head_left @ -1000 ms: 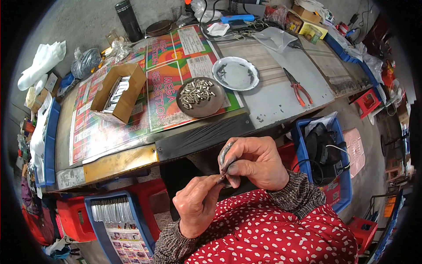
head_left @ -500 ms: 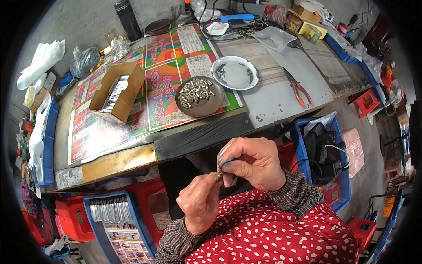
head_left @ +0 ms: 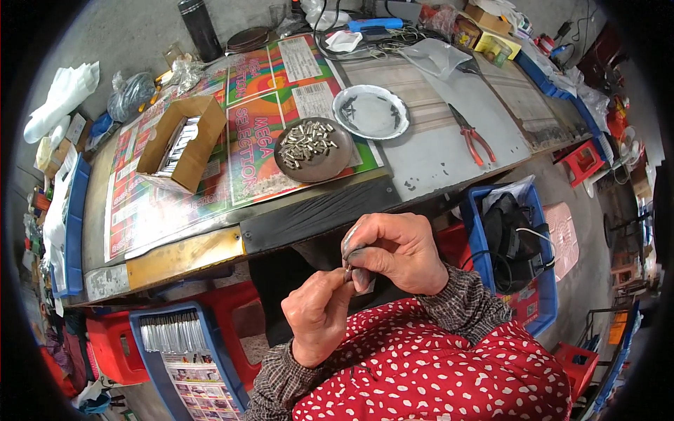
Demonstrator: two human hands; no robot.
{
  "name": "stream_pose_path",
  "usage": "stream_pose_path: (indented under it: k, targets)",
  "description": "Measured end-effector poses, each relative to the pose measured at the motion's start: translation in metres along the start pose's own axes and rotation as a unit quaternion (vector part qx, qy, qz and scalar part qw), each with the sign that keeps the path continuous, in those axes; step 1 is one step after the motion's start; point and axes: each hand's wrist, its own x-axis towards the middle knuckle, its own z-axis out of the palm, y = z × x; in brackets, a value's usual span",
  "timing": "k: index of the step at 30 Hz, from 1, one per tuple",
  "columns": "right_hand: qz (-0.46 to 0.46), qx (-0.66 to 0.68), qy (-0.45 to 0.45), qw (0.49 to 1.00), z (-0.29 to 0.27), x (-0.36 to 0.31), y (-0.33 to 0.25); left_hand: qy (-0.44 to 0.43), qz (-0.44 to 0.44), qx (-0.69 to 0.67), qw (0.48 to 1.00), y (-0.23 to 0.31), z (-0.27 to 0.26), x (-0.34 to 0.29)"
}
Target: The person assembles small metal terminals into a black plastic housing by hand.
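My left hand (head_left: 316, 319) and my right hand (head_left: 399, 254) meet in front of my red spotted apron (head_left: 421, 358), just off the table's front edge. Between their fingertips is a tiny metal piece (head_left: 347, 272), mostly covered by the fingers; its exact kind cannot be made out. Both hands are closed in a pinch, with dark smudges on the right thumb. Beyond them on the table, a brown round plate (head_left: 330, 165) holds a heap of short shiny metal tubes (head_left: 307, 144). Beside it stands a white dish (head_left: 379, 119) with a few small dark bits.
An opened cardboard box (head_left: 203, 140) with slim wrapped pieces stands on the table's left side. Red-handled pliers (head_left: 474, 144) lie at the right. Below are a blue tray (head_left: 146, 354) with thin silvery rods, and a blue crate (head_left: 550, 281) holding a black bag.
Both hands stay pinched together at nearly the same place, with small shifts of the fingers. The whole view has moved slightly.
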Motion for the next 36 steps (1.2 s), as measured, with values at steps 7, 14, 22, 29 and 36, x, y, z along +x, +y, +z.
stream_pose_path:
  k: [7,14,22,29,36]
  targets:
    - [0.035,0.013,0.043,0.998,0.001,0.001,0.003,0.025,0.038,0.062,0.997,-0.005,-0.004,0.006]
    - [0.004,-0.076,0.022,0.997,-0.006,0.001,0.008,0.022,0.03,0.063,0.997,-0.007,-0.007,0.005]
    - [-0.032,-0.205,-0.005,0.978,-0.008,0.015,0.005,0.063,0.058,0.102,0.991,-0.014,-0.002,0.008]
    - [-0.032,-0.3,-0.005,0.953,-0.024,0.037,0.005,0.06,0.038,0.102,0.992,-0.026,-0.01,0.013]
    - [-0.149,-0.63,0.072,0.759,-0.064,0.093,0.018,0.056,-0.013,0.079,0.995,-0.037,-0.018,0.01]
